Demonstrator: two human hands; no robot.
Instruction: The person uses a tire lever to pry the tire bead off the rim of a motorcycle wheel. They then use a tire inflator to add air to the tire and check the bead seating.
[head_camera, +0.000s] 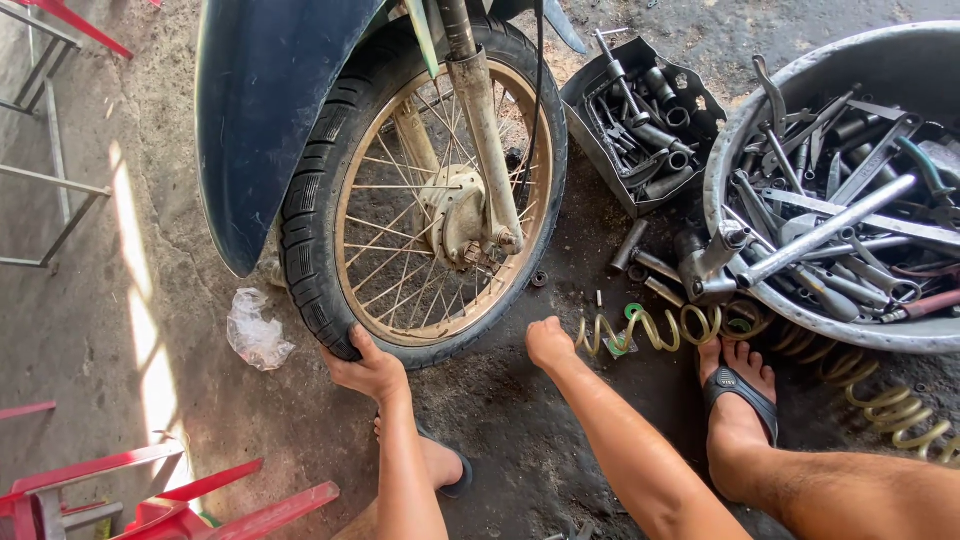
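Head view looks down at a gritty floor (520, 450). Nearest, the left hand (368, 368) wraps its grip over the lower edge of the front tyre (312, 215), fingers pressed on the rubber. To the right, the right hand (550, 343) rests as a fist on the floor, its grip pressed together, just beside a coiled yellow hose (650, 328). Farther right stands a metal basin (780, 300) of wrenches, with a box of sockets (645, 125) beyond.

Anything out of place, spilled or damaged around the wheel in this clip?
A few loose bits: a crumpled clear plastic bag lies on the dirt left of the black spoked front wheel, and small sockets and a metal rod lie scattered on the ground outside the grey tool tray. No visible damage.
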